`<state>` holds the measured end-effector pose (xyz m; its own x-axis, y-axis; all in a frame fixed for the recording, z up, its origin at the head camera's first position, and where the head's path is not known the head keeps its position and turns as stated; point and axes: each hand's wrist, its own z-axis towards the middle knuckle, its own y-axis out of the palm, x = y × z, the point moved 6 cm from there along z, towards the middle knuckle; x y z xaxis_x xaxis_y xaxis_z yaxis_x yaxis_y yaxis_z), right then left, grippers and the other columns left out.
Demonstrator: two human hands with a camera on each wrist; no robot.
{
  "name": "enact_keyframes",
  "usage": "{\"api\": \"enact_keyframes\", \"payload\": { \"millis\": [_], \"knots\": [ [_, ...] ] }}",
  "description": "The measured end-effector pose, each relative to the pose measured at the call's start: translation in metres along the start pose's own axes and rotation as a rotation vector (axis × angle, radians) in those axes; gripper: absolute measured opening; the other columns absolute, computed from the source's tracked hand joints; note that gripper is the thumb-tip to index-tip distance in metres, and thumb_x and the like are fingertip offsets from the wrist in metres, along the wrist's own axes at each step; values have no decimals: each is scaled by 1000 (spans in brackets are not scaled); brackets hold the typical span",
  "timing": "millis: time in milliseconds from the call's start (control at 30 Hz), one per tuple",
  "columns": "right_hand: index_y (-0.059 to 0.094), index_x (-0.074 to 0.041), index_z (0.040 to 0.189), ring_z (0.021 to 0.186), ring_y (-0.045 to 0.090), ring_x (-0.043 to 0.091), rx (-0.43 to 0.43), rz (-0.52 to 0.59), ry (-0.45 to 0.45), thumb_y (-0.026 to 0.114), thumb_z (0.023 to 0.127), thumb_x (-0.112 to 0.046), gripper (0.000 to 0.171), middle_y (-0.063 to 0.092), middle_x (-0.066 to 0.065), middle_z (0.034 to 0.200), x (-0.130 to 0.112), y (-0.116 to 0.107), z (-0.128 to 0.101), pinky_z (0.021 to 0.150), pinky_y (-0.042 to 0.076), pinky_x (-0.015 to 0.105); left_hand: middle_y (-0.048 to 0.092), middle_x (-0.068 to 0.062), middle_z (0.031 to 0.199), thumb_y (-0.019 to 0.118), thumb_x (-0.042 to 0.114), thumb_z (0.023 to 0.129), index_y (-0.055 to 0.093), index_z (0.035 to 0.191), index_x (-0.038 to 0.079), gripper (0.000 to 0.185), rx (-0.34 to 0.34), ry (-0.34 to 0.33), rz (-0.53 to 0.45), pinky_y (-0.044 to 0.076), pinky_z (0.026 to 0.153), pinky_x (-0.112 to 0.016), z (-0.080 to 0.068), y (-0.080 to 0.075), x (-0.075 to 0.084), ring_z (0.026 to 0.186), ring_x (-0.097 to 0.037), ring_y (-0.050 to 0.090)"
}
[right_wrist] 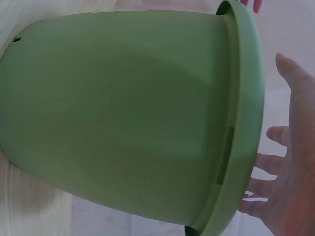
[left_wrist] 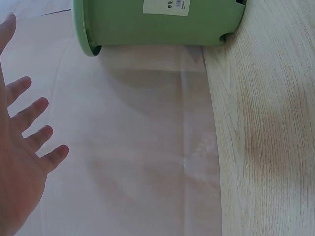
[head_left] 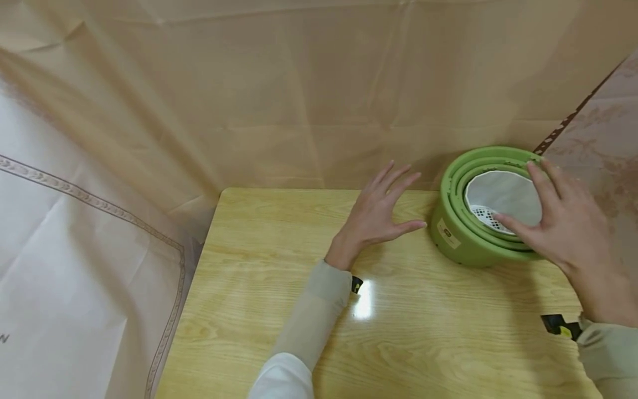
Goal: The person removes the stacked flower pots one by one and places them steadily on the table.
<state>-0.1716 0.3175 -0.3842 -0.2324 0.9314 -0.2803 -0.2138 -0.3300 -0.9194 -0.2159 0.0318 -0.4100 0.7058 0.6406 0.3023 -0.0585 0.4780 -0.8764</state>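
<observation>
Head view only: white basket [head_left: 504,194] inside green pots [head_left: 466,246]; left hand [head_left: 371,216], right hand [head_left: 573,224], fingers [head_left: 404,187] wide.

Draped indoor spot, kind unclear: wood-grain table [head_left: 259,260], beige sheeting [head_left: 249,83], floral sheeting [head_left: 610,133].

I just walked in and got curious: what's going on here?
A person is at a wooden table with nested green pots, a white pot innermost. Their left hand is open to the pots' left, touching nothing; their right hand, spread open, is at the pots' right side, though whether it touches is unclear. Neither hand grips anything.
</observation>
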Motion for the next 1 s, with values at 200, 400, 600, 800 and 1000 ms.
{"api": "enact_keyframes", "payload": {
  "millis": [200, 400, 600, 800, 1000],
  "knots": [
    [21, -13, 159, 138, 27, 54, -27, 5, 32, 73, 81, -56, 103, 20, 15, 163, 5, 1, -2, 108, 21, 70, 31, -2, 160, 66, 69, 82, 34, 155, 22, 92, -11, 5, -10, 8, 121, -39, 4, 4, 8, 152, -21, 4],
    [19, -13, 159, 134, 28, 59, -61, -1, 68, 70, 82, -58, 103, 17, 18, 163, 12, 1, -9, 100, 23, 75, 31, -2, 160, 65, 70, 81, 35, 155, 24, 92, -32, 27, -17, 7, 122, -38, 6, 13, 18, 152, -21, 3],
    [19, -9, 159, 131, 27, 63, -45, -23, 51, 70, 82, -59, 105, 18, 25, 161, 20, -3, -8, 103, 20, 76, 28, 3, 161, 63, 74, 80, 33, 155, 28, 93, -59, 12, 7, 10, 121, -38, 13, 18, 25, 152, -17, 0],
    [25, -4, 156, 131, 31, 62, 51, -27, 35, 59, 84, -71, 104, 22, 27, 159, 32, -7, -19, 106, 23, 73, 26, 5, 161, 63, 78, 76, 34, 155, 28, 98, -93, 44, 18, 5, 121, -36, 21, 27, 37, 152, -18, 1],
    [28, -3, 155, 131, 32, 61, 83, -15, 33, 52, 87, -73, 101, 25, 28, 157, 38, -7, -22, 107, 23, 71, 27, 5, 161, 68, 76, 74, 36, 154, 29, 98, -108, 46, 11, 7, 121, -39, 24, 31, 46, 152, -19, 5]
  ]
}}
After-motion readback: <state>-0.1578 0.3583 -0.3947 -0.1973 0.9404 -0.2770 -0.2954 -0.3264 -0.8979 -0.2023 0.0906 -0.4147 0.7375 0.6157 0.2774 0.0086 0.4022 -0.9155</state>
